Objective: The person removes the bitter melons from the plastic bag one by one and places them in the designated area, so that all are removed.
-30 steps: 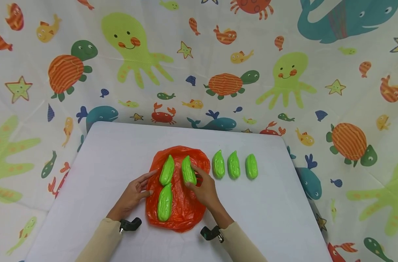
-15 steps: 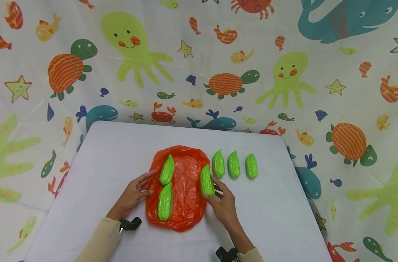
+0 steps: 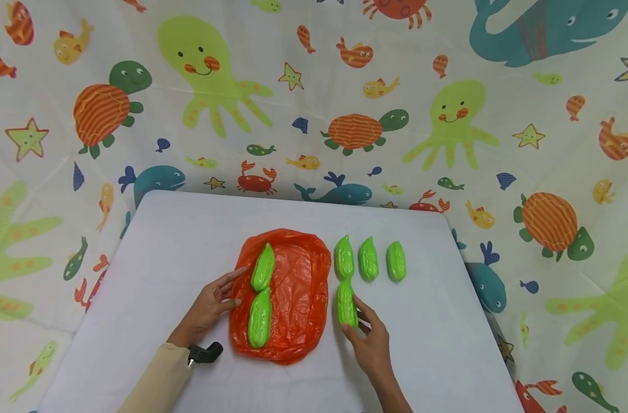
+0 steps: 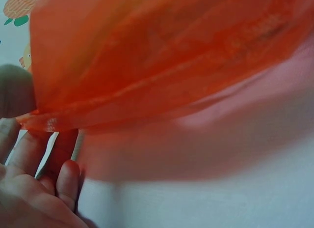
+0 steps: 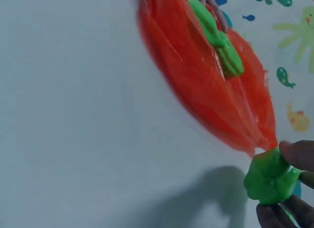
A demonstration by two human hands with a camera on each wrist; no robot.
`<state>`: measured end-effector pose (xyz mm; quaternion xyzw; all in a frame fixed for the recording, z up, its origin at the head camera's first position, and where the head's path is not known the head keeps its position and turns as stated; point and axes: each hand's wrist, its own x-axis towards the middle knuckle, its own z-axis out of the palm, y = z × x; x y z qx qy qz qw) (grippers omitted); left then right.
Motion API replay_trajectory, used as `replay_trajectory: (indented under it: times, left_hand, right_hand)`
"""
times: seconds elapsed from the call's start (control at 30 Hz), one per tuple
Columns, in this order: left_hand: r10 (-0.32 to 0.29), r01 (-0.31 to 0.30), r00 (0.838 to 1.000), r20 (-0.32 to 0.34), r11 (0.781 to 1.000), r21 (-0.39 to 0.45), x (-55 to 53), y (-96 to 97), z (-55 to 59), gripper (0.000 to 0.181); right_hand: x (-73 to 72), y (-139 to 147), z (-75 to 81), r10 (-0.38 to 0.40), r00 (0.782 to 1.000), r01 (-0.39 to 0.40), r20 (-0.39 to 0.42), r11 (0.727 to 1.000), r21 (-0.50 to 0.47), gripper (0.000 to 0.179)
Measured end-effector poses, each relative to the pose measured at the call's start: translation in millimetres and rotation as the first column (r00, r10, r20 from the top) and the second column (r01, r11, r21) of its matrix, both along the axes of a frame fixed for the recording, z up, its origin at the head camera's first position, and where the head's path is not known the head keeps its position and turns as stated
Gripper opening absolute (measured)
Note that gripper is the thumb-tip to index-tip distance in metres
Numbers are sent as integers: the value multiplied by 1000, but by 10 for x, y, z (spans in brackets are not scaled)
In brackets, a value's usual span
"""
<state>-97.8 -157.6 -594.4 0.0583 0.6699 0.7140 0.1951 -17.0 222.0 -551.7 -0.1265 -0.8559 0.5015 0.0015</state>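
Note:
A crinkled red plastic bag lies spread on the white table. Two green, ridged toy gourds, a far one and a near one, rest end to end along its left part. My left hand pinches the bag's left edge; thumb and fingers meet on the red film in the left wrist view. To the right of the bag, my right hand holds another green gourd between thumb and fingers. In the right wrist view I see this gourd's blunt end.
Beyond the right hand, three more green gourds stand in a row: a left one, a middle one and a right one. A sea-animal printed cloth hangs behind the white table.
My right hand has carried its gourd from over the bag's middle rightward and nearer, past the bag's right edge. The left hand stays at the bag's left edge.

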Motion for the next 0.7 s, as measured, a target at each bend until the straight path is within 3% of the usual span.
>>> replay_trajectory:
  times: [0.23,0.53,0.7]
  left_hand:
    - [-2,2,1000,14,1000,14,3,1,5,75]
    - [-5,4,1000,26,1000,19,6,3,8,76]
    - [-5,5,1000,16,1000,16,5,1,11,75]
  right_hand:
    - [89,69,-70,-27,999,27,37,1000,15,75]
    - [69,47,-140,-19,997,18,77,1000,18,75]
    - [76,50,-142,-14,999,12,53,999,30,76]
